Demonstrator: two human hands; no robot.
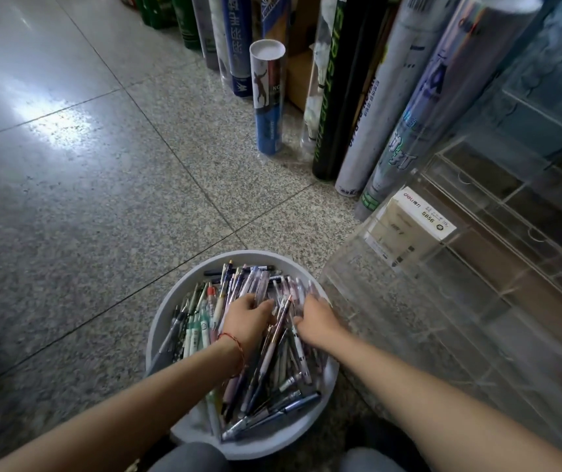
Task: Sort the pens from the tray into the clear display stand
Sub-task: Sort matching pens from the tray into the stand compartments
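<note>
Round white tray (pixel 184 284) on the speckled floor (pixel 102 199), heaped with pens (pixel 273 369). Both hands are down in the heap side by side, a rose-gold pen (pixel 281 321) lying between them. Left hand (pixel 247 318), red string (pixel 235 342) at the wrist, fingers curled onto a few pens; right hand (pixel 317 321) fingers bent down into the pens by the rim, grip hidden, cannot tell. Clear display stand (pixel 409 318) just right of the right hand, hard by the tray, with a white box (pixel 412 223) inside it beyond that hand.
</note>
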